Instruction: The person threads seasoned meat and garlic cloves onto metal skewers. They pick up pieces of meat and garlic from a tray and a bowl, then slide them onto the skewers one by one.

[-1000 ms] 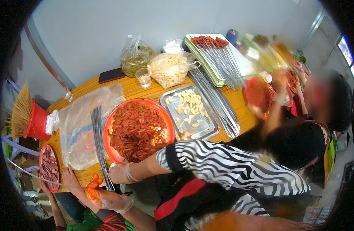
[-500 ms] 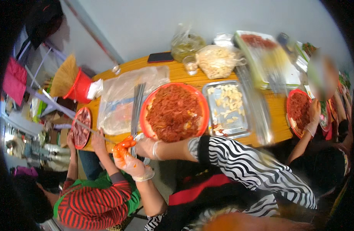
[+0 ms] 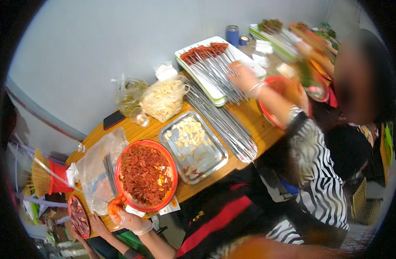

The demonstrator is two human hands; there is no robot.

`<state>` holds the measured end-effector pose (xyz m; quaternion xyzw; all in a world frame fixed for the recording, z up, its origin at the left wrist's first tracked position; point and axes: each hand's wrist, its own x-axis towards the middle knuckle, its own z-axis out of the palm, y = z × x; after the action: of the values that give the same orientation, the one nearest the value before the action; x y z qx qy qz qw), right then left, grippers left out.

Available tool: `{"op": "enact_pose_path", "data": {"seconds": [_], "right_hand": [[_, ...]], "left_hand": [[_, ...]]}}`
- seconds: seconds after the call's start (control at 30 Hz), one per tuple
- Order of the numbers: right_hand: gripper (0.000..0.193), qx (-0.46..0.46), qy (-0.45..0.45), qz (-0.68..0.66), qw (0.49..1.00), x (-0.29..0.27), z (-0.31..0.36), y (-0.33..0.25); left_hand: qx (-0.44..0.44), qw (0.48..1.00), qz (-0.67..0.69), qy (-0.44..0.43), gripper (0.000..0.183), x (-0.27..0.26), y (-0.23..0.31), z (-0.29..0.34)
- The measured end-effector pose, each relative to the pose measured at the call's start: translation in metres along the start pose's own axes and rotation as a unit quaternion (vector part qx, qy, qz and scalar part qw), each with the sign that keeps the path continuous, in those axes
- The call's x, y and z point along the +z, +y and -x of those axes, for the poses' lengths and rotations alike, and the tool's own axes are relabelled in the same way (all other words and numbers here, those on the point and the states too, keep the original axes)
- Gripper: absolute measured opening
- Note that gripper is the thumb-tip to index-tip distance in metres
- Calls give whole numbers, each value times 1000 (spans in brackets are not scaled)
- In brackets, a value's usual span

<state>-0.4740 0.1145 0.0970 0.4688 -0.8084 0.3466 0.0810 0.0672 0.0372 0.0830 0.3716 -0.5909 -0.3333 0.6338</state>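
My left hand (image 3: pixel 128 218), in a clear glove smeared with orange marinade, is at the near left edge of a red-rimmed basin (image 3: pixel 176 190) of red marinated meat (image 3: pixel 142 172). Its fingers are curled; what they hold, if anything, is hidden. My right hand (image 3: pixel 244 80) is stretched to the far right, over a white tray (image 3: pixel 247 60) of metal skewers with red meat at their far ends. Motion blurs its fingers, so its grip is unclear. Beside the basin stands a metal tray (image 3: pixel 174 129) with pale, clove-like pieces (image 3: pixel 190 131).
Bare metal skewers (image 3: pixel 219 118) lie between the two trays. Behind are a bag of pale pieces (image 3: pixel 163 98), a small cup (image 3: pixel 139 118) and a black phone (image 3: pixel 114 120). A co-worker's hands (image 3: pixel 98 224) are at a meat plate (image 3: pixel 79 218); another person works at the right.
My right hand has swung from beside my left hand to the skewer tray at the far right. The view has turned rightward. My left hand stays near the basin, fingers still curled.
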Motion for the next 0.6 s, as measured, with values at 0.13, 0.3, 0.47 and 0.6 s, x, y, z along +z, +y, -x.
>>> {"op": "enact_pose_path", "data": {"seconds": [0.13,0.3,0.47,0.6], "right_hand": [[38,151,-89,272,946,-18,-34,109],[29,88,-142,258,952,-3,-44,175],[38,51,-62,137,987,-19,-48,184],[41,170,-206,50,962,-33,-77,187]], "left_hand": [[11,1000,11,-16,26,6,15,-6],[-116,990,65,41,16,50,20,-9],[-62,997,9,41,19,58,-6,-18],[41,996,-76,11,16,77,5,-23]]}}
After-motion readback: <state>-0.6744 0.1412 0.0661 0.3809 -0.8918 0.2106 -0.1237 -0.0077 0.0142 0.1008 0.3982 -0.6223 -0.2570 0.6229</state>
